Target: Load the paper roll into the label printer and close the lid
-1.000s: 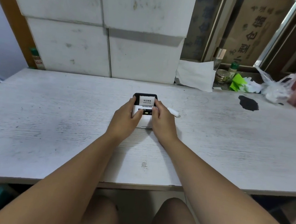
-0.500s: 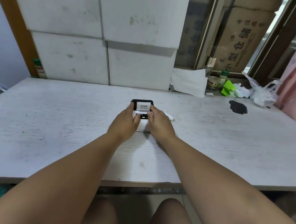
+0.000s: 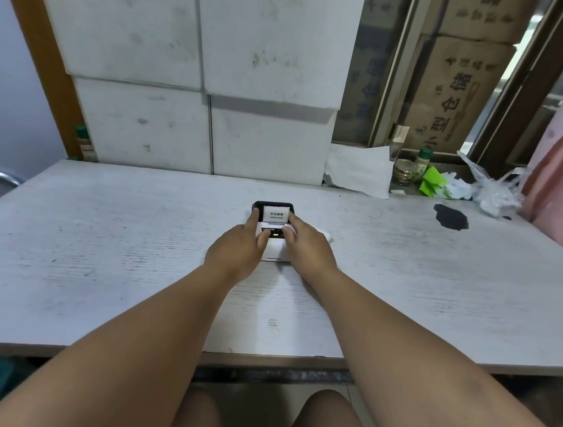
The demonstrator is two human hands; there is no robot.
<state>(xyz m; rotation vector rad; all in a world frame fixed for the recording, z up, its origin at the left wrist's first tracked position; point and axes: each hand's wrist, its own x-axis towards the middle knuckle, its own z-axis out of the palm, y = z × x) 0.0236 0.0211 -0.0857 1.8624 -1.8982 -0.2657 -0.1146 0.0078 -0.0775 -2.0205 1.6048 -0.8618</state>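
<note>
White table: label printer between hands.

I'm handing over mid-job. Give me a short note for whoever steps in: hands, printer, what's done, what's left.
Left hand: fingers resting on the label printer, left side.
Right hand: fingers on its right side and lid.
Printer sits mid-table, its light on, a printed "welcome" label showing at the far end.
Done: the lid looks down; the roll itself is hidden.
Left: confirm the lid is latched, then let go.
</note>
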